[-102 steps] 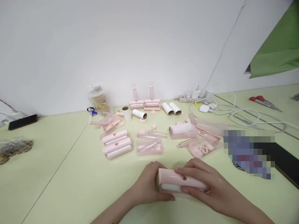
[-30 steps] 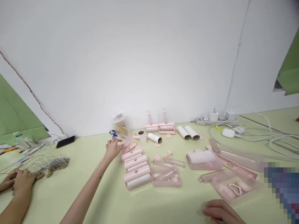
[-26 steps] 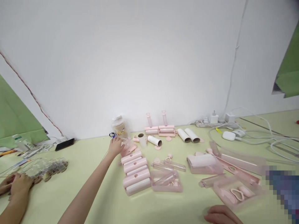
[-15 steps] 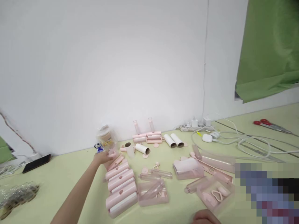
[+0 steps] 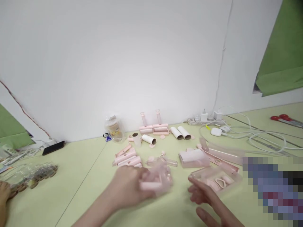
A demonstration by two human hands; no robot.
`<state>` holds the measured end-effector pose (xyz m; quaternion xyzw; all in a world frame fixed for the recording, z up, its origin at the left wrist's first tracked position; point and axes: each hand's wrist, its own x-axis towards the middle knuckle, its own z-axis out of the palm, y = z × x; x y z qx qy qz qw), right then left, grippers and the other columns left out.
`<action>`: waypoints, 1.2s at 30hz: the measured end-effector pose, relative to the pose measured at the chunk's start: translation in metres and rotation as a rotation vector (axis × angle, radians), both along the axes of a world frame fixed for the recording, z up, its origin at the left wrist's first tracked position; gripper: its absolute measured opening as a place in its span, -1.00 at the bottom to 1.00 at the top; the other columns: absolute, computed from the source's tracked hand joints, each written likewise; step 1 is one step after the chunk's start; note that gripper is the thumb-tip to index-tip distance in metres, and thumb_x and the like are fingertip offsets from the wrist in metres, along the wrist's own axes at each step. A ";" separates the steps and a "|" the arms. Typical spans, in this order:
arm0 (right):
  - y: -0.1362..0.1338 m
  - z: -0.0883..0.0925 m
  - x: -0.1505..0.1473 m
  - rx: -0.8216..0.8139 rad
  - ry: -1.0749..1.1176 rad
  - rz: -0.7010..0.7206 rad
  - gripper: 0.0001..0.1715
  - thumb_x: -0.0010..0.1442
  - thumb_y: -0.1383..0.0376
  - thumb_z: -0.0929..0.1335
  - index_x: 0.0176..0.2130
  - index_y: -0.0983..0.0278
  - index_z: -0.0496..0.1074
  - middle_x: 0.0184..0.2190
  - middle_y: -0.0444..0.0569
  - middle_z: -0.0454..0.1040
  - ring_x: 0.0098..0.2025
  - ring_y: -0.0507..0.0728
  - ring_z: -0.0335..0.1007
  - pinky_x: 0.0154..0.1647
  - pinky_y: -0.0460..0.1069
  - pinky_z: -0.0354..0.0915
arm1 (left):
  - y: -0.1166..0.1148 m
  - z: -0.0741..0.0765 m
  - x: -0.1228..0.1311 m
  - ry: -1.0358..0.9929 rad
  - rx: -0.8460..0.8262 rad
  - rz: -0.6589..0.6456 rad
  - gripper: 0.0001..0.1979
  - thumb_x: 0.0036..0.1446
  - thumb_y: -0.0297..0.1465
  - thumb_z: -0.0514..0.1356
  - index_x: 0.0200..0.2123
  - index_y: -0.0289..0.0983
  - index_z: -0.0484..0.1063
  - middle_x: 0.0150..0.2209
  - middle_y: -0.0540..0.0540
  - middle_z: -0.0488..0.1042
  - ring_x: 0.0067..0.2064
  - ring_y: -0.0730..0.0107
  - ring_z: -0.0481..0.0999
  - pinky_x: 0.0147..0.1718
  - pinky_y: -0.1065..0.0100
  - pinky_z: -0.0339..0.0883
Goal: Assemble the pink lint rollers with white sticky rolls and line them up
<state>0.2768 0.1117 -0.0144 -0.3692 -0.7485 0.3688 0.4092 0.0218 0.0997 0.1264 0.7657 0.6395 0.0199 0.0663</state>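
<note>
My left hand (image 5: 131, 186) is in the middle foreground, its fingers closed round a translucent pink plastic case (image 5: 163, 181), blurred by motion. My right hand (image 5: 208, 197) is to its right, fingers apart and holding nothing, at the near left edge of an open translucent pink tray (image 5: 233, 179). Inside that tray lie a pink heart-shaped loop (image 5: 220, 183) and other small pink parts. Behind my left hand are several pink lint-roller cases (image 5: 127, 156) in a row, partly hidden by it. A translucent pink case (image 5: 194, 158) holding a white roll lies beyond my right hand.
White rolls with cardboard cores (image 5: 148, 139) and pink rollers (image 5: 161, 129) line the wall. A bagged cup (image 5: 115, 129), a phone (image 5: 53, 148), cables (image 5: 265, 135) and red-handled scissors (image 5: 284, 118) lie around. Another person's hand (image 5: 3, 195) is at far left beside plastic-wrapped items (image 5: 35, 178).
My left hand has come back from the rear left, toward me and rightward, onto the pink case. My right hand has moved up into view and opened. The view has shifted slightly.
</note>
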 end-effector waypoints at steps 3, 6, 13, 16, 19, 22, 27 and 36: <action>0.004 0.017 -0.003 -0.079 0.003 0.016 -0.49 0.19 0.14 0.27 0.13 0.10 0.16 -0.26 -0.06 0.40 -0.33 0.06 0.38 -0.26 -0.05 0.37 | -0.015 -0.031 0.038 -0.027 -0.054 -0.168 -0.62 -0.21 -0.06 0.29 -0.36 -0.19 0.47 -0.43 -0.10 0.55 -0.38 0.08 0.51 -0.42 0.25 0.25; 0.006 0.026 -0.007 -0.086 -0.006 -0.002 -0.72 0.20 0.10 0.25 -0.32 0.20 0.44 -0.43 -0.09 0.35 -0.41 0.06 0.32 -0.39 -0.07 0.32 | -0.017 -0.061 0.059 -0.008 -0.112 -0.203 -0.60 -0.21 -0.11 0.32 -0.35 -0.29 0.47 -0.44 -0.18 0.54 -0.37 0.01 0.51 -0.36 0.14 0.31; 0.015 0.028 0.026 -0.202 0.337 -0.439 -0.62 -0.01 -0.03 0.38 -0.51 0.23 0.43 -0.47 -0.10 0.37 -0.52 0.03 0.22 -0.55 -0.10 0.25 | -0.025 -0.079 0.044 -0.201 0.131 -0.301 -0.08 -0.26 -0.01 0.32 0.15 -0.26 0.13 0.18 -0.22 0.21 0.20 -0.11 0.12 0.16 -0.16 -0.05; 0.025 0.036 0.040 -0.275 0.668 -0.560 -0.58 0.02 -0.04 0.36 -0.58 0.22 0.35 -0.50 -0.14 0.31 -0.49 0.02 0.20 -0.51 -0.12 0.25 | -0.035 -0.075 0.029 -0.330 0.075 -0.180 -0.14 -0.19 -0.06 0.31 0.17 -0.13 0.08 0.19 -0.15 0.19 0.20 -0.07 0.11 0.11 -0.15 0.06; 0.031 0.053 0.038 -0.384 0.843 -0.423 -0.46 0.09 0.01 0.31 -0.70 0.25 0.12 -0.61 -0.19 0.18 -0.51 0.00 0.20 -0.52 -0.13 0.25 | -0.043 -0.086 0.020 -0.502 -0.014 -0.054 -0.10 -0.18 -0.18 0.34 0.20 -0.07 -0.03 0.21 -0.16 0.12 0.20 -0.06 0.11 0.05 -0.07 0.18; 0.029 0.067 0.020 -0.469 0.534 -0.137 -0.52 0.10 0.04 0.29 -0.67 0.23 0.16 -0.66 -0.23 0.14 -0.68 -0.04 0.08 -0.67 -0.11 0.12 | -0.047 -0.106 0.021 -0.712 -0.113 0.042 -0.07 -0.10 -0.35 0.30 0.23 -0.04 -0.22 0.19 -0.18 0.12 0.14 0.03 0.22 0.02 0.02 0.23; 0.012 0.068 -0.028 -0.025 -0.514 0.210 -0.89 0.05 0.24 0.36 -0.43 0.21 0.48 -0.51 -0.12 0.40 -0.53 0.04 0.28 -0.55 -0.09 0.06 | -0.046 -0.133 0.030 -0.998 -0.158 0.084 -0.14 -0.05 -0.46 0.24 0.19 -0.07 -0.25 -0.03 -0.11 0.23 0.04 0.23 0.30 -0.05 0.22 0.30; 0.024 0.078 -0.024 -0.060 -0.357 0.124 -0.72 0.18 0.14 0.24 -0.43 0.21 0.42 -0.50 -0.13 0.40 -0.51 0.02 0.29 -0.56 -0.12 0.15 | -0.047 -0.142 0.031 -1.072 -0.192 0.112 -0.24 -0.08 -0.46 0.24 0.13 -0.15 -0.11 0.01 -0.13 0.21 0.07 0.22 0.24 0.06 0.20 0.15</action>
